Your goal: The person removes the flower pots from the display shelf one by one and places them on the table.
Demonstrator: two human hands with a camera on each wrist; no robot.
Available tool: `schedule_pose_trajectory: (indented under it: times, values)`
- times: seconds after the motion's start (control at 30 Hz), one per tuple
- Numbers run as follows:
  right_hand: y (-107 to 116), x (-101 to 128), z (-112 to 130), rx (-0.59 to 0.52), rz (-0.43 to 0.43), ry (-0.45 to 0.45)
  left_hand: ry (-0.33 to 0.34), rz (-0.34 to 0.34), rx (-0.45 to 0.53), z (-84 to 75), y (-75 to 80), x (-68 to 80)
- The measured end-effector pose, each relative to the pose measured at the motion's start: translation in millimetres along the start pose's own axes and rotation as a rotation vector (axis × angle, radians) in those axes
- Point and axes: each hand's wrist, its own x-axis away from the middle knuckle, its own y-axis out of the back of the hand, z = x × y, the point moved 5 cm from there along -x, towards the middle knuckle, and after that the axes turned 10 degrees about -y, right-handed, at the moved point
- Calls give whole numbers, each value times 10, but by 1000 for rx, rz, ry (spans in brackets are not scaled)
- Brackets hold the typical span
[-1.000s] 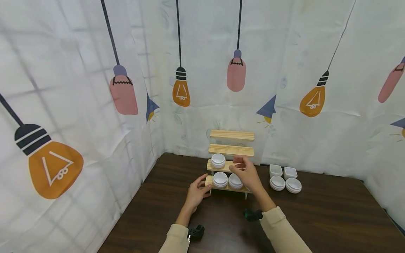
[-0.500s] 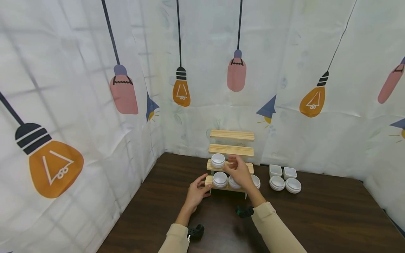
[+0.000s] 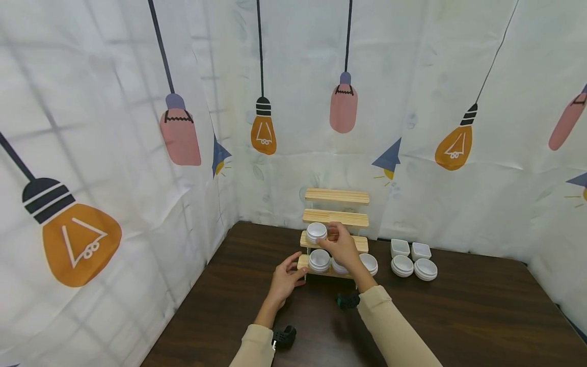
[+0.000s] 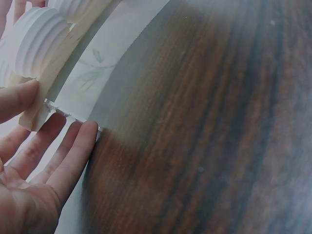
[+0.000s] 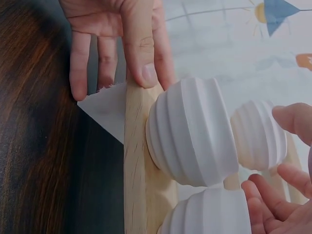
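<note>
A tiered display stand with pale wooden shelves (image 3: 336,217) stands at the back of the table. At the left end of its lowest shelf (image 4: 58,68), my left hand (image 3: 283,282) holds on, thumb on top of the board and fingers below. On the second shelf sits a white ribbed bowl (image 3: 316,232); my right hand (image 3: 342,248) has its thumb and fingers around that bowl's right side, the thumb (image 5: 292,119) at the rim. Three similar bowls line the lowest shelf: the left one (image 5: 192,131), a middle one (image 5: 207,214) partly behind my right hand, and the right one (image 3: 369,263).
Right of the stand, two square white dishes (image 3: 400,247) and two round white bowls (image 3: 425,269) rest on the dark wooden table (image 3: 477,306). A white printed curtain (image 3: 293,173) rises directly behind the stand.
My right hand has moved left along the second shelf to the bowl there, uncovering the right bowl on the lowest shelf. My left hand has stayed at the shelf end.
</note>
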Motion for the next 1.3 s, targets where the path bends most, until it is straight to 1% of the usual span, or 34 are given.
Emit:
schedule_pose_trajectory:
  times: [0.03, 0.23, 0.27, 0.37, 0.5, 0.67, 0.93, 1.3]
  values:
    - [-6, -10, 3, 1, 2, 4, -4, 4, -1, -47, -5, 18]
    - [-42, -59, 10, 3, 2, 14, -1, 6, 5, -49, -8, 21]
    - [-48, -64, 12, 1, 0, 14, 3, 2, 6, -6, -5, 6]
    - [-61, -73, 21, 1, -2, 14, 5, 0, 7, -17, -10, 14]
    - [-71, -83, 35, 24, -18, 13, 14, 1, 4, -9, -14, 13]
    - [-85, -77, 65, 63, -44, 11, 7, 5, 6, -18, -14, 16]
    - [-99, -65, 115, 95, -74, 28, 9, 4, 8, -16, -10, 12]
    - [-107, -73, 90, 95, -69, 10, 6, 1, 12, -10, -2, 5]
